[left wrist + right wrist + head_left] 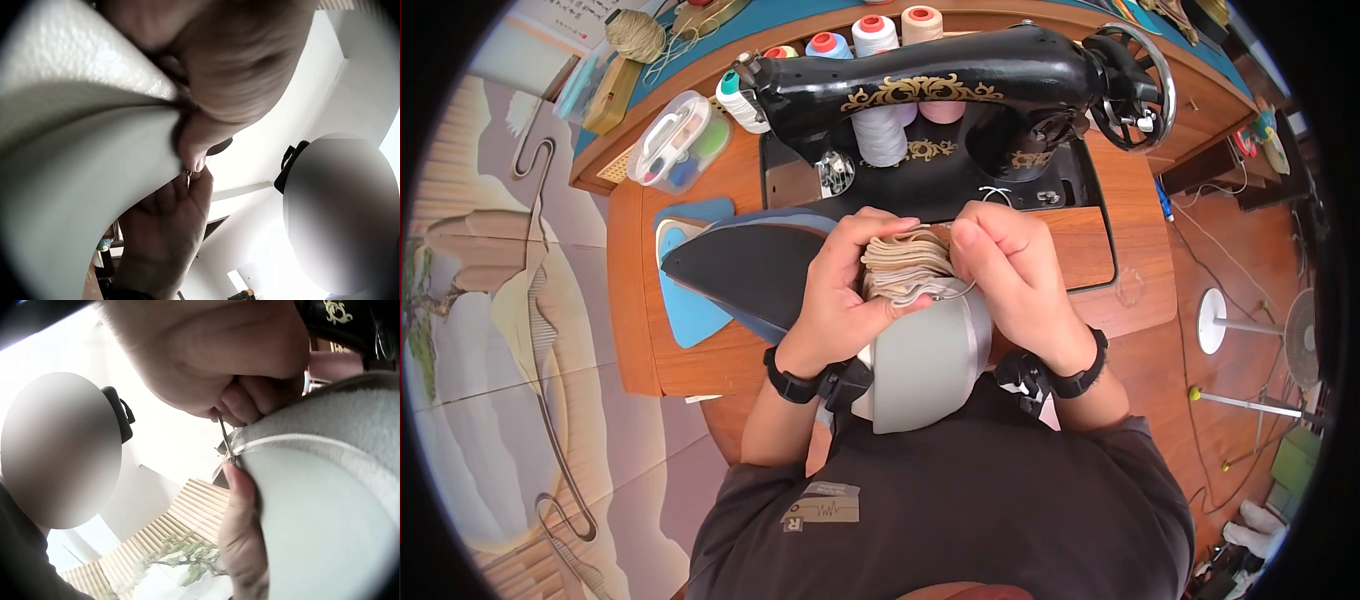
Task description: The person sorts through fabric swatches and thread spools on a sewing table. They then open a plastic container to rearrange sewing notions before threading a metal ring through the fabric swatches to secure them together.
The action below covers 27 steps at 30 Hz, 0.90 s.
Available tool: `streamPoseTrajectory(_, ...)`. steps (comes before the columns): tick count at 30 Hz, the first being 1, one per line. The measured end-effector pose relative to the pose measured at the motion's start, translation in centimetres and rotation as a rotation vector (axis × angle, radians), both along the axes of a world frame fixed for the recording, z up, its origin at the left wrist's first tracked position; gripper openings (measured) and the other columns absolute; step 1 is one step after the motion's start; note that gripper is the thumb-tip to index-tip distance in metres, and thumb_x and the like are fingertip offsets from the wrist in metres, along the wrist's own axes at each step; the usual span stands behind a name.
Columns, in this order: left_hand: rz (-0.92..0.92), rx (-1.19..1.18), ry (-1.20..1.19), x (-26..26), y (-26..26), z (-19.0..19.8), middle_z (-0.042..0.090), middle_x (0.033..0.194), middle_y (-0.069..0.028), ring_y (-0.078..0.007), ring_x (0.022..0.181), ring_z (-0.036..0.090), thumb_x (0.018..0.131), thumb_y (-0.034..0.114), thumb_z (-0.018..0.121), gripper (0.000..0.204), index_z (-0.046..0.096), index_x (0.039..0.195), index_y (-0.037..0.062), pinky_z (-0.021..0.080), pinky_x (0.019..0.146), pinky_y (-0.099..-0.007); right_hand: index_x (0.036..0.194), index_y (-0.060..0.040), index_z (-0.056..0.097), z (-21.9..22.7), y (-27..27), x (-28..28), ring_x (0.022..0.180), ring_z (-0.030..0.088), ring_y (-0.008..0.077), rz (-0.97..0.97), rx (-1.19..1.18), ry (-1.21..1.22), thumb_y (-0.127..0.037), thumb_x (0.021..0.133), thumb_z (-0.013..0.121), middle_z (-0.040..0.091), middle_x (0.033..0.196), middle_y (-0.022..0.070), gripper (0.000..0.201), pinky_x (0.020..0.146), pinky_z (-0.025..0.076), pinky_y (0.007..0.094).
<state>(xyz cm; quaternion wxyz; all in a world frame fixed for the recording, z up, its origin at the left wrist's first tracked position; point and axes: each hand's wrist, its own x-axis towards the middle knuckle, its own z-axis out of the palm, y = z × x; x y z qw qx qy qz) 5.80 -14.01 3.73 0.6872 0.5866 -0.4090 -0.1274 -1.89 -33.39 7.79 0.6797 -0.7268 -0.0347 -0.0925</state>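
My left hand (pixel 835 290) grips a bundle of beige and cream pleated layers (pixel 908 262), thumb along the near side and fingers on the far side. A smooth pale grey sheet (pixel 925 370) hangs from the bundle toward my lap. My right hand (pixel 1020 270), fingers curled in, pinches a thin metal needle (pixel 225 436) at the bundle's right edge. In the right wrist view its tip reaches the layered edge beside the left thumb (pixel 240 487). A dark pointed piece with blue edging (pixel 750 265) spreads out left of the left hand.
A black sewing machine (pixel 940 85) stands on the wooden table (pixel 640 330) beyond the hands. Near it are thread spools (pixel 880 135) and a clear lidded box (pixel 680 142). Blue flat pieces (pixel 690 310) lie at left. A white fan (pixel 1300 338) stands at right.
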Motion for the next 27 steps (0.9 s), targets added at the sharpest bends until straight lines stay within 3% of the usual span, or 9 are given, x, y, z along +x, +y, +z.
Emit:
streamPoseTrajectory(3, 0.002, 0.019, 0.201, -0.3, 0.2, 0.2, 0.060, 0.127, -0.0109, -0.0172, 0.116, 0.061, 0.080, 0.004, 0.087, 0.070, 0.048, 0.138, 0.0004, 0.051, 0.099, -0.0311, 0.085, 0.0011, 0.058, 0.3, 0.2, -0.3, 0.067, 0.046, 0.0102, -0.028, -0.033, -0.064, -0.015, 0.105, 0.056, 0.052, 0.070, 0.0030, 0.026, 0.061, 0.041, 0.0291)
streamPoseTrajectory(7, 0.033, -0.014, 0.269, -0.2, 0.0, 0.4, 0.061, 0.130, -0.0112, -0.0182, 0.119, 0.061, 0.083, 0.006, 0.086, 0.077, 0.041, 0.145, -0.0012, 0.050, 0.101, -0.0327, 0.092, -0.0003, 0.061, 0.8, 0.0, -1.1, 0.073, 0.055, 0.0101, -0.009, -0.072, -0.034, -0.015, 0.106, 0.056, 0.058, 0.077, 0.0048, 0.021, 0.066, 0.046, 0.0282)
streamPoseTrajectory(10, 0.042, -0.028, 0.284, -0.1, -0.3, 0.5, 0.060, 0.131, -0.0108, -0.0182, 0.119, 0.061, 0.083, 0.008, 0.086, 0.085, 0.036, 0.152, -0.0008, 0.049, 0.103, -0.0325, 0.100, 0.0005, 0.061, -0.3, 0.9, -2.0, 0.083, 0.063, 0.0117, -0.009, 0.065, -0.066, -0.015, 0.107, 0.053, 0.064, 0.089, 0.0075, 0.019, 0.073, 0.052, 0.0279)
streamPoseTrajectory(14, 0.008, 0.039, 0.200, 0.0, -0.3, 0.1, 0.059, 0.134, -0.0112, -0.0180, 0.122, 0.060, 0.084, 0.004, 0.082, 0.080, 0.039, 0.151, -0.0004, 0.047, 0.105, -0.0327, 0.106, 0.0023, 0.059, -1.5, 1.0, -3.0, 0.093, 0.067, 0.0148, -0.056, 0.218, -0.063, -0.017, 0.111, 0.047, 0.067, 0.103, 0.0103, 0.023, 0.077, 0.056, 0.0286)
streamPoseTrajectory(17, 0.012, 0.084, 0.128, -0.4, -0.6, 0.3, 0.059, 0.135, -0.0114, -0.0177, 0.123, 0.058, 0.084, 0.000, 0.078, 0.074, 0.042, 0.149, -0.0005, 0.045, 0.106, -0.0330, 0.106, 0.0021, 0.057, -1.8, 0.9, -3.2, 0.093, 0.068, 0.0154, -0.107, 0.289, -0.139, -0.018, 0.111, 0.046, 0.067, 0.104, 0.0116, 0.024, 0.076, 0.055, 0.0284)
streamPoseTrajectory(21, 0.036, 0.096, 0.117, -0.5, -0.3, 0.3, 0.059, 0.135, -0.0116, -0.0172, 0.124, 0.058, 0.084, -0.003, 0.074, 0.068, 0.046, 0.146, -0.0002, 0.045, 0.106, -0.0318, 0.106, -0.0002, 0.052, -1.6, 2.2, -2.8, 0.079, 0.064, 0.0120, -0.149, 0.318, -0.209, -0.021, 0.112, 0.043, 0.069, 0.101, 0.0115, 0.024, 0.070, 0.052, 0.0262)
streamPoseTrajectory(25, 0.018, 0.072, 0.120, -0.4, -0.4, 0.5, 0.060, 0.134, -0.0113, -0.0171, 0.124, 0.059, 0.083, -0.004, 0.074, 0.068, 0.046, 0.145, -0.0006, 0.045, 0.106, -0.0321, 0.102, -0.0047, 0.046, -0.8, 0.6, -2.1, 0.070, 0.060, 0.0137, 0.008, 0.373, 0.042, -0.029, 0.112, 0.041, 0.069, 0.094, 0.0158, 0.027, 0.065, 0.050, 0.0269)
streamPoseTrajectory(27, 0.011, 0.075, 0.130, -0.5, -0.3, 0.4, 0.061, 0.134, -0.0114, -0.0170, 0.124, 0.059, 0.083, -0.005, 0.073, 0.068, 0.046, 0.145, -0.0013, 0.046, 0.106, -0.0323, 0.102, -0.0043, 0.048, -0.5, -0.4, -2.2, 0.078, 0.061, 0.0118, 0.135, 0.434, 0.061, -0.025, 0.112, 0.042, 0.069, 0.097, 0.0120, 0.024, 0.072, 0.050, 0.0261)
